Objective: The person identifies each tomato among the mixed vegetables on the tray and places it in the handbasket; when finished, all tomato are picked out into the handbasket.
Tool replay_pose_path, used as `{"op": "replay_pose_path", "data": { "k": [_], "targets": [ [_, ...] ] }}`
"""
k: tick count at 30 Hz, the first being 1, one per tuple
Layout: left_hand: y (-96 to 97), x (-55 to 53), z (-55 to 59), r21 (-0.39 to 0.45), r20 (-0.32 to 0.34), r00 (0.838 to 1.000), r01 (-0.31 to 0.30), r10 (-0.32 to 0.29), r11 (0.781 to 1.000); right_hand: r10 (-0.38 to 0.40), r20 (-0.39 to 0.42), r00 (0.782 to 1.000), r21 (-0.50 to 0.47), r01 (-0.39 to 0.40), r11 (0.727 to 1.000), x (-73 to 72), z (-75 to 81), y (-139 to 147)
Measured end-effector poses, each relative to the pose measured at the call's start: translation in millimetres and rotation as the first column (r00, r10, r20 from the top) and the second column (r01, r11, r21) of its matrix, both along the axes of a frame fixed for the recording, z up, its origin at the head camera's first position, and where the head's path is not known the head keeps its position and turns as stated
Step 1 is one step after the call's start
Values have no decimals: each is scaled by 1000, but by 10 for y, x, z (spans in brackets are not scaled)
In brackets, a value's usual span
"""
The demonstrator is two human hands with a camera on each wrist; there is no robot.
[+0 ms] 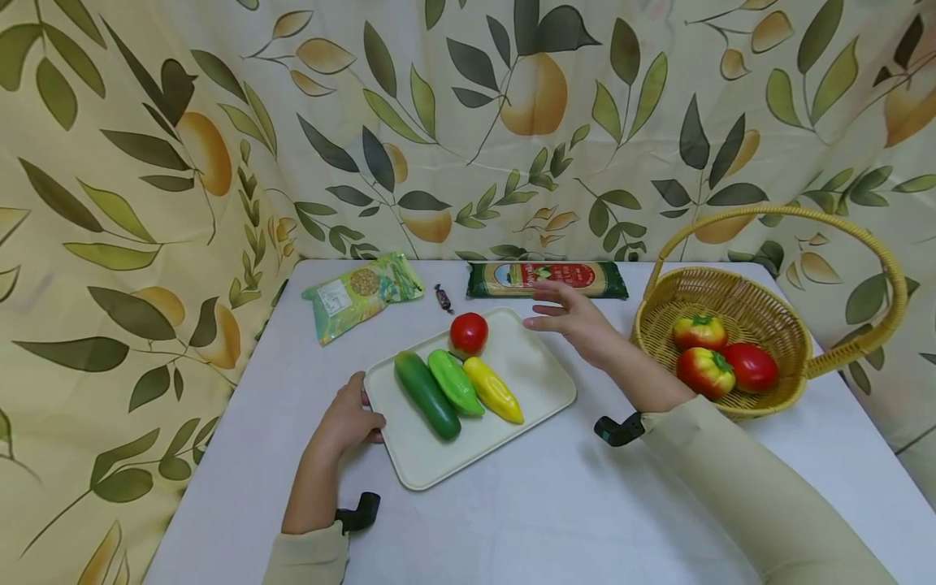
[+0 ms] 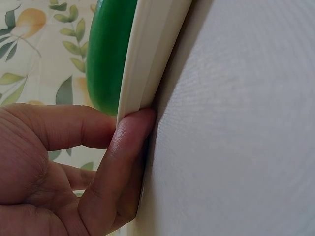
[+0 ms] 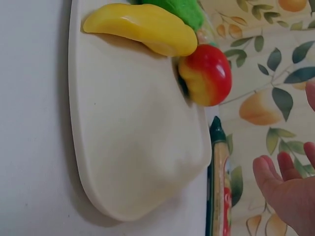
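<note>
My left hand (image 1: 351, 418) pinches the left edge of a cream tray (image 1: 537, 370); in the left wrist view, the thumb and fingers (image 2: 130, 132) close on its rim. A dark green cucumber (image 1: 427, 396), a light green pepper (image 1: 456, 382), a yellow pepper (image 1: 493, 390) and a round red fruit (image 1: 468, 333) lie on the tray. The right wrist view shows a yellow side on that red fruit (image 3: 209, 73). My right hand (image 1: 578, 321) hovers by the tray's far right corner, fingers spread and holding nothing.
A wicker basket (image 1: 793, 325) with a tall handle stands at right, holding several red and yellow fruits (image 1: 704, 372). Along the back lie a green snack bag (image 1: 361, 294), a small dark wrapped candy (image 1: 443, 298) and a long pasta packet (image 1: 497, 280). Patterned curtains (image 1: 329, 162) surround the table.
</note>
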State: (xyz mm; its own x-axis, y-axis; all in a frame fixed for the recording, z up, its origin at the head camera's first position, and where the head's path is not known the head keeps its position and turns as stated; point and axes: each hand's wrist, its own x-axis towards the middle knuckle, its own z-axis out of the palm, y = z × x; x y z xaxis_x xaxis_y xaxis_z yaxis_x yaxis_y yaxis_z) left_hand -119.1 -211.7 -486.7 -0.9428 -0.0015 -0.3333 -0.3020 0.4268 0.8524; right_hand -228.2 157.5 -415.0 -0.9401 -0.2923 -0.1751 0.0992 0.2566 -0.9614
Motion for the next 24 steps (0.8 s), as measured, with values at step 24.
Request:
{"op": "replay_pose_path", "data": {
  "k": [24],
  "targets": [
    [-10,-14,-20,-6,-5,1000,-4,4,1000,78,29,997,2,-78,997,-113,-229,-392]
  ]
}}
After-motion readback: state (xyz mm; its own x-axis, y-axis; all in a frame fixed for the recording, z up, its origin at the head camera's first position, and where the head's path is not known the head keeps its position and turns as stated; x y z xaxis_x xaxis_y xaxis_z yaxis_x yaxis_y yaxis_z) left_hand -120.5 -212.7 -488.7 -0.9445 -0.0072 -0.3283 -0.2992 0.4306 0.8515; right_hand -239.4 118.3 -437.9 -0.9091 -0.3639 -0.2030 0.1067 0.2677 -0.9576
